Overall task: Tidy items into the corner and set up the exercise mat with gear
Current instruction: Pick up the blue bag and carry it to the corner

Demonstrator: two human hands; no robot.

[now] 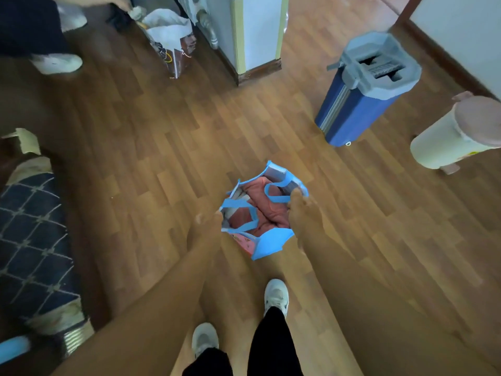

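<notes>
A blue tote bag (271, 244) with blue handles hangs over the wooden floor in the middle of the view. Pink folded cloth (267, 210) fills its open top. My left hand (206, 229) grips the bag's left rim. My right hand (301, 213) grips the right rim beside a handle. Both arms reach down and forward, and the bag's mouth is stretched open between the hands. My two white shoes show below the bag.
A blue mop bucket with a grey top (363, 90) stands at the right, a cream pedal bin (455, 137) beyond it. A full paper bag (173, 42) leans by a white pillar (257, 33). A patterned dark seat (35, 240) fills the left. Another person's shoes (58, 62) are top left.
</notes>
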